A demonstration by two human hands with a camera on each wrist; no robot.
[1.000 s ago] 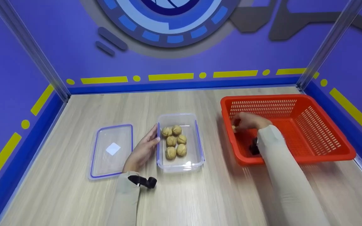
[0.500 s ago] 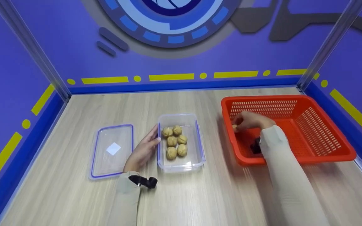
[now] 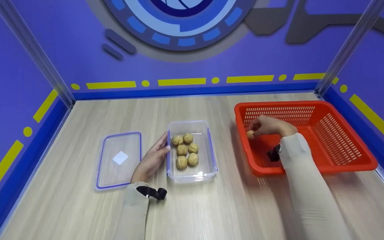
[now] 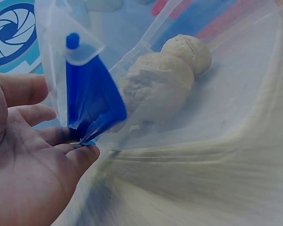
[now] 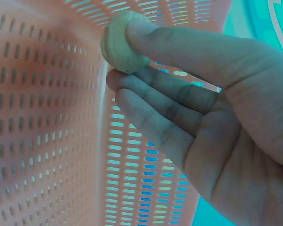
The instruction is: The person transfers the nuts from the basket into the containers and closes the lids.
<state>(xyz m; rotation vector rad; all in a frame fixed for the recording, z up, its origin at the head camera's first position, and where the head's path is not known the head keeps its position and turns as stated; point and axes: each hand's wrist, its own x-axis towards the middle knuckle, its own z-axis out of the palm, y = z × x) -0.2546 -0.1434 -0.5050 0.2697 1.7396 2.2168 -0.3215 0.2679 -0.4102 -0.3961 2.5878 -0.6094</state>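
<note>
My right hand [image 3: 268, 126] is inside the red basket [image 3: 345, 133] near its left wall. Between thumb and fingertips it pinches a tan walnut [image 5: 120, 43]; in the head view this walnut [image 3: 250, 134] peeks out by the fingertips. My left hand [image 3: 150, 161] rests along the left side of a clear plastic container [image 3: 205, 178], thumb at the rim. In the left wrist view its loosely extended fingers [image 4: 82, 157] touch a blue-edged latch flap [image 4: 92, 94]. Several walnuts [image 3: 182, 150] lie in the container, mostly toward its left side.
A clear lid [image 3: 108, 173] with a purple-blue seal and a white square label lies flat left of the container. Blue-purple panels [image 3: 212, 63] enclose the wooden table [image 3: 195, 213] at the back and both sides. Wrist cameras sit on both sleeves.
My right hand has shifted slightly right and back inside the basket, and more of the pinched walnut shows. The left hand and container stay where they were.
</note>
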